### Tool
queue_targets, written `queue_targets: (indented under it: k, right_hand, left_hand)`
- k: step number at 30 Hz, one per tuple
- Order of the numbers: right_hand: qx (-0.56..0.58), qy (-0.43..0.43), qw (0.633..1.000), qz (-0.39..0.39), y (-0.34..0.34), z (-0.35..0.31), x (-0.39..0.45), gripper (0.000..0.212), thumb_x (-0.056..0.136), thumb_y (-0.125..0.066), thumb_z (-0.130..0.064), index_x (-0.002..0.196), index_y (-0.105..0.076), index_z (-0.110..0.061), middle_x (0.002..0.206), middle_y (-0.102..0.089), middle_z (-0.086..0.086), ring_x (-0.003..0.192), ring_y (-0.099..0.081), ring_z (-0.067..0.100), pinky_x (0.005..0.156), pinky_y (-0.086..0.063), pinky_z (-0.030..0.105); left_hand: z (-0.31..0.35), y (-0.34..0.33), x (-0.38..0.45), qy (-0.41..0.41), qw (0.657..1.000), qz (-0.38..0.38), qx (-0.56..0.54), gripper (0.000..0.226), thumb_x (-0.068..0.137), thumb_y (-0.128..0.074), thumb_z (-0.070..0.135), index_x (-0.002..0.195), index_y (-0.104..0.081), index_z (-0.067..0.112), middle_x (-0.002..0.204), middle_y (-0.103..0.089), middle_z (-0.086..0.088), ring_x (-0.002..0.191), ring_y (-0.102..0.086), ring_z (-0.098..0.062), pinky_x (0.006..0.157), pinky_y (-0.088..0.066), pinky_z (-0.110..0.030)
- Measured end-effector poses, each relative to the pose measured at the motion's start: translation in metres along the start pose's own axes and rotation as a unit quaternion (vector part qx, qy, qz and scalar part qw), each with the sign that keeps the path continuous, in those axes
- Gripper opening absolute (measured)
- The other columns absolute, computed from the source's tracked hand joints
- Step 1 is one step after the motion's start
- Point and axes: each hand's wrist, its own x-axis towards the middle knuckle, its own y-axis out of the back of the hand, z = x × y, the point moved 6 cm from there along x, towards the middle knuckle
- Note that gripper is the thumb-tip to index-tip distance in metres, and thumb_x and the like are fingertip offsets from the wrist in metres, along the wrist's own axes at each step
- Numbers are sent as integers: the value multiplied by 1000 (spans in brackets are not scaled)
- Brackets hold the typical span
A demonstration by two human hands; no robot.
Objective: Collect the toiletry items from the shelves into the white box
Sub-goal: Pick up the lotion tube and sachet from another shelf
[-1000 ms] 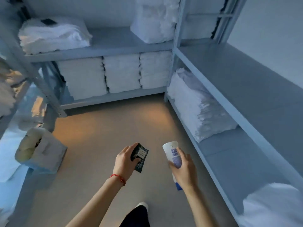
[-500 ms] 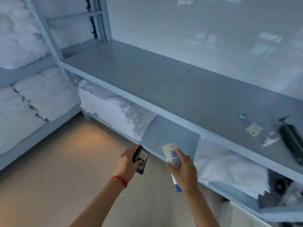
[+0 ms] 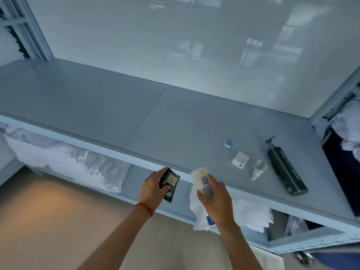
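Two hands out in front of grey shelf [image 3: 175, 117], both closed around toiletries. Right hand [image 3: 215, 199] curled round white tube [image 3: 201, 179], barcode up, blue cap low. Left hand [image 3: 153, 189] pinching dark sachet [image 3: 171, 183]. On shelf to right: dark pump bottle [image 3: 285, 167] lying flat, white square packet [image 3: 240, 162], crumpled wrapper [image 3: 258, 169], small round blue tin [image 3: 228, 143].

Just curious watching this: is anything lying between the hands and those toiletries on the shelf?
Nothing visible does. The shelf is bare between the right hand and the white packet. Both hands already hold something.
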Motion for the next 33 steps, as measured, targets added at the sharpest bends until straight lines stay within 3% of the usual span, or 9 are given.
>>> queue_targets:
  k: [3, 18, 29, 33]
  right_hand:
    - [-21, -2, 1000, 0, 17, 16, 40, 59, 81, -65, -33, 133, -40, -21, 112, -52, 11, 100, -56, 25, 85, -51, 35]
    - [-44, -96, 994, -6, 5, 63, 170, 58, 84, -59, -33, 135, -36, -18, 114, -52, 12, 100, -55, 24, 81, -46, 31]
    - [-111, -99, 989, -8, -13, 79, 190, 59, 86, -55, -38, 137, -32, -19, 118, -53, 7, 107, -48, 22, 80, -45, 32]
    - [-151, -94, 984, -13, -11, 76, 189, 58, 88, -51, -41, 137, -32, -16, 126, -50, 6, 113, -45, 22, 88, -42, 33]
  left_hand:
    - [24, -24, 37, -8, 1000, 7, -14, 52, 72, -66, -2, 120, -54, 13, 106, -62, -12, 93, -57, -25, 82, -52, -40]
    - [22, -105, 196, -16, 995, -90, 45, 51, 74, -64, 1, 122, -51, 11, 112, -61, -14, 100, -55, -28, 88, -44, -33]
    - [0, -131, 214, -33, 982, -136, 129, 51, 81, -61, 16, 128, -44, 12, 114, -56, -12, 101, -52, -26, 82, -47, -35]
    - [-2, -125, 205, -67, 979, -112, 158, 48, 82, -62, 24, 126, -47, 9, 120, -54, -12, 109, -46, -27, 92, -39, -38]
